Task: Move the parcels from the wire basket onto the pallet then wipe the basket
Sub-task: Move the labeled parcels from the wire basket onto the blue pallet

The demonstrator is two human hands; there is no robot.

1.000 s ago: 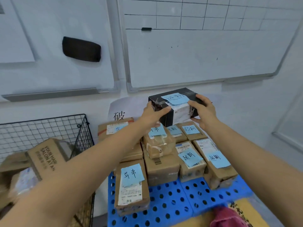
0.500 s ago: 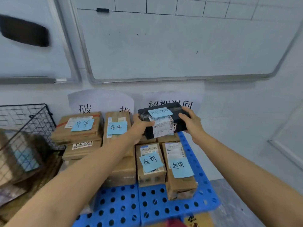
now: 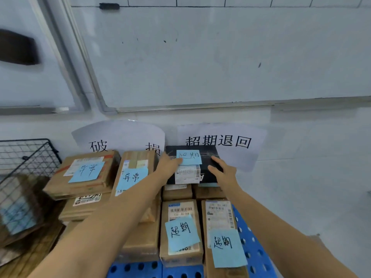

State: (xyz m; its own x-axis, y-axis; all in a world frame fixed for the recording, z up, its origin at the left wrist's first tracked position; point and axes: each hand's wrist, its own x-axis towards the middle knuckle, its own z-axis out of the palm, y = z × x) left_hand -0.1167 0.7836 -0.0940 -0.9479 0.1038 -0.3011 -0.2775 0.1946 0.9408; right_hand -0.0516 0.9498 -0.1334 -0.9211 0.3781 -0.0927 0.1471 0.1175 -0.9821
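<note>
Judged stiff and light, the black parcel (image 3: 204, 169) is pressed endwise, its best hold, between the straight-fingered left hand (image 3: 168, 167) and right hand (image 3: 222, 171).

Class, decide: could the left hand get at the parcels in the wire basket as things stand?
Probably, but not straight across. The left hand rests on the black parcel, and the basket mesh stands between it and the parcels inside; it must go over the rim.

Black parcel (image 3: 208, 152) lies flat atop brown parcels (image 3: 176, 194) on blue pallet (image 3: 255, 253), wire basket (image 3: 30, 155) beside.
</note>
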